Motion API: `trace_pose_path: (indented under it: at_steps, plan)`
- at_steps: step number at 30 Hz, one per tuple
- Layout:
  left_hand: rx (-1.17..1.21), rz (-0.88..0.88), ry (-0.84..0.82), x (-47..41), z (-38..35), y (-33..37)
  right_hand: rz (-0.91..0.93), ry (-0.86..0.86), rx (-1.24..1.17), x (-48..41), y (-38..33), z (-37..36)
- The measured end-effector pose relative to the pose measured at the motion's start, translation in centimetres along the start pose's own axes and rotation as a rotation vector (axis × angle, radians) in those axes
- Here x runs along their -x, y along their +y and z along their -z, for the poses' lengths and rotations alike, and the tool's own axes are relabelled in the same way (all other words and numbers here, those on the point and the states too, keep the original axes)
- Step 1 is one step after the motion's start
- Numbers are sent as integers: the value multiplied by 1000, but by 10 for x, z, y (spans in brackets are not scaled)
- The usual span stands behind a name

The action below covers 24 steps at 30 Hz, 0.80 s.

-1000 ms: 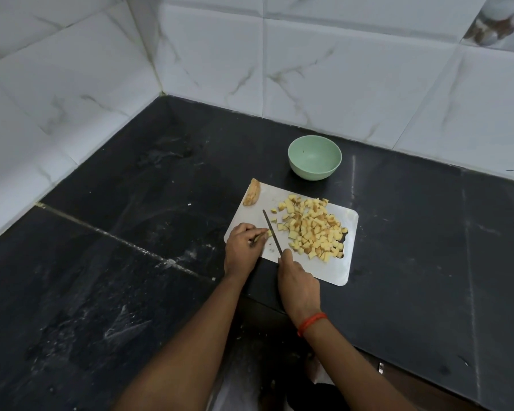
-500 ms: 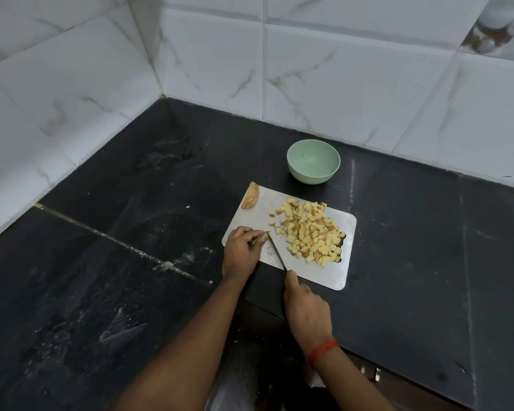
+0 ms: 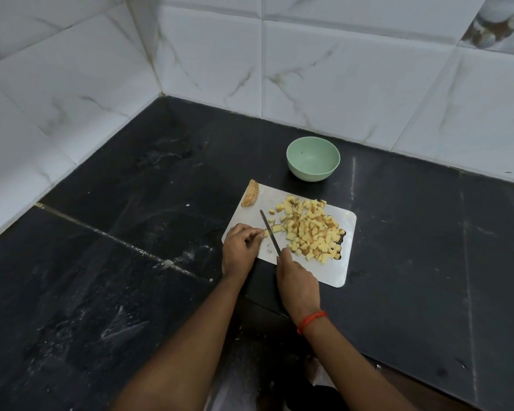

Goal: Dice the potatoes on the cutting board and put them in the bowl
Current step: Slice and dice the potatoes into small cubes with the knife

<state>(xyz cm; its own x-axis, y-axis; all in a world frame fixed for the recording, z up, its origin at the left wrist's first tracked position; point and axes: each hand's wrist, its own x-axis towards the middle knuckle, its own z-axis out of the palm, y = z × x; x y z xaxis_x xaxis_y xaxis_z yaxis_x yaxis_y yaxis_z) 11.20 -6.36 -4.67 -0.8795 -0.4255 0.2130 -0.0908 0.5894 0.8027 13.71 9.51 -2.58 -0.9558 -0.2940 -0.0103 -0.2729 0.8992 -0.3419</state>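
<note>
Currently I see the left hand (image 3: pixel 239 247) curled at the near-left corner of the cutting board (image 3: pixel 330 271), its fingertips pinching a small potato piece (image 3: pixel 266 232) down on it. The right hand (image 3: pixel 297 280) grips the knife (image 3: pixel 270 232) by the handle (forefinger stretched toward the blade), and the blade lies just beside that piece. Diced potato (image 3: pixel 309 229) is heaped on the board's right half, and a brown-skinned end slice (image 3: pixel 250 197) sits at its far-left corner. The green bowl (image 3: pixel 309 173) stands on the black counter (image 3: pixel 131 262), just beyond the board's far edge.
</note>
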Motion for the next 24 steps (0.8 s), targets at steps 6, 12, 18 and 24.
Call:
trace_pose_path:
  at_steps: [6, 12, 18, 24]
  plan:
    - [-17, 8, -3, -1, -2, -1, 34, -10, 18, 1, -2, 2]
    - [-15, 21, 2, 0, -3, -1, 46, -99, 134, 24, 0, 7]
    - [31, 53, 10, 3, 0, 2, -32, -27, 185, 24, -3, -1]
    - [38, 47, 11, 2, 2, 0, 18, 40, 139, 3, -5, -1]
